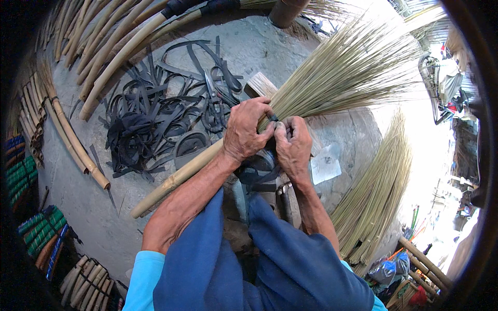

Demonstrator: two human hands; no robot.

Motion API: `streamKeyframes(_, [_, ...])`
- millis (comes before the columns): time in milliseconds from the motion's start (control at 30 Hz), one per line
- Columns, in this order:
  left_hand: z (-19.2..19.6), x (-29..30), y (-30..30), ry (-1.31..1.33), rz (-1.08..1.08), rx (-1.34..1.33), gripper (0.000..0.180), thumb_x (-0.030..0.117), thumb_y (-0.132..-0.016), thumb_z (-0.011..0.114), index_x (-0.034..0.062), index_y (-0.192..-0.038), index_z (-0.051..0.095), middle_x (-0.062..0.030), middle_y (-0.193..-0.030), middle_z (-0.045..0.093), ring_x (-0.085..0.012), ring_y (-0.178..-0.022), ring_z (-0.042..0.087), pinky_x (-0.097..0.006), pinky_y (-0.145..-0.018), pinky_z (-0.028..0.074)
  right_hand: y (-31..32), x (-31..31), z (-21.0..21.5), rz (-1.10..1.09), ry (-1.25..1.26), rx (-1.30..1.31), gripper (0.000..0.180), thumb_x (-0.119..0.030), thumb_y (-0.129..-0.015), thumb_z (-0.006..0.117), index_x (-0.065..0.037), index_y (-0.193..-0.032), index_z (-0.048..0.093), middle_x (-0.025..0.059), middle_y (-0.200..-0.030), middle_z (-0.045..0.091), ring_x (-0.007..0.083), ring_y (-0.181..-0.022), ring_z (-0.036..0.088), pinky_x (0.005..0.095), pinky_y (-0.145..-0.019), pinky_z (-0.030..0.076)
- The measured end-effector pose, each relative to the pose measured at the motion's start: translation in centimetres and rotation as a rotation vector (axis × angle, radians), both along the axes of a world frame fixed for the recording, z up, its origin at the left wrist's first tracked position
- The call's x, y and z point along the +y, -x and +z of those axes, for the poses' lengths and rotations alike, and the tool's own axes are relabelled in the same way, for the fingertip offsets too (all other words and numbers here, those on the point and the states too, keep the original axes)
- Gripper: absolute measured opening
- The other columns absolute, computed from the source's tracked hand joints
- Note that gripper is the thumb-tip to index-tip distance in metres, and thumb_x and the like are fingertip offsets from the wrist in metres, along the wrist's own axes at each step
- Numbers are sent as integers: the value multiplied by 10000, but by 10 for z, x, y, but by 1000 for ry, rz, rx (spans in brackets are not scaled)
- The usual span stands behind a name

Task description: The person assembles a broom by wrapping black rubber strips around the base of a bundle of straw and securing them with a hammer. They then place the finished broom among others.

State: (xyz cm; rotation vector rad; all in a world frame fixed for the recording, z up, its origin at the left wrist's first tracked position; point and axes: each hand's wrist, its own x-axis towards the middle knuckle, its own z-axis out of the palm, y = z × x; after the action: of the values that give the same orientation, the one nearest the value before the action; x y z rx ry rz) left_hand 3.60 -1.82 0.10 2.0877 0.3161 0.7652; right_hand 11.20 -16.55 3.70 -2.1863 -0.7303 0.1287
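Curved bamboo poles (pixel 116 49) fan across the grey floor (pixel 111 199) at the upper left. Below them, two pale bamboo lengths (pixel 78 135) lie side by side, and green-wrapped handles (pixel 40 232) sit near the left edge. A bundle of short canes (pixel 87 284), bound with a dark tie, rests at the lower left. Toward the top stands a brown post (pixel 284 14). A loose sheaf of dry straw (pixel 376 199) lies on the right, near a pale sheet (pixel 326 163). Farther down that side, plastic bags (pixel 384 270) lie beside stacked bamboo stems (pixel 426 264) and a red item (pixel 417 296).
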Motion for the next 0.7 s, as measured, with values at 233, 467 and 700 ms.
streamKeyframes(233, [2, -2, 1, -3, 12, 12, 375, 107, -818, 868, 95, -1148, 691, -126, -1341, 733, -336, -1255, 696, -489, -1085, 496, -9, -4, 2, -4, -32, 137, 152, -110, -995, 752, 2, -991, 649, 142, -894, 636, 263, -738, 614, 414, -706, 527])
streamKeyframes(467, [4, -2, 1, 2, 12, 24, 369, 98, -825, 858, 88, -1146, 677, -118, -1325, 730, -326, -1250, 690, -485, -1080, 488, -12, -8, 0, 23, -36, 200, 156, -118, -1001, 745, 12, -998, 660, 136, -895, 660, 239, -779, 631, 398, -740, 538])
streamKeyframes(700, [4, -2, 2, 32, 2, 45, 385, 103, -833, 862, 89, -1164, 666, -135, -1370, 733, -335, -1301, 687, -490, -1120, 475, -14, -7, 0, 12, -49, 295, 163, -130, -1005, 741, 18, -1019, 673, 139, -913, 682, 229, -804, 645, 386, -757, 542])
